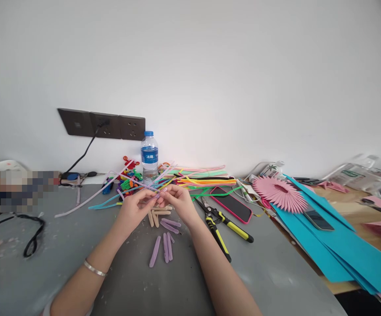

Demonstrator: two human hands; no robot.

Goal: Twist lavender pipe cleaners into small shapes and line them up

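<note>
Fingertips of my left hand (136, 210) and my right hand (179, 202) meet in a pinch above the grey table. Between them are thin lavender pipe cleaners (141, 181), whose long ends stick up to the left and right. The exact spot they grip is partly covered by the fingers. Just below the hands lie several short beige folded pieces (156, 219). Nearer to me are several short fuzzy lavender pieces (155, 252), some side by side. Hand cutters (222, 237) with yellow and black handles rest to the right of my right forearm.
Behind my hands stand a water bottle (149, 154) and a bundle of colourful pipe cleaners (206, 181). A phone in a red case (233, 205) lies by the cutters. Blue sheets (335, 248) and a pleated pink paper ring (264, 189) are at right, a black cable (34, 239) at left.
</note>
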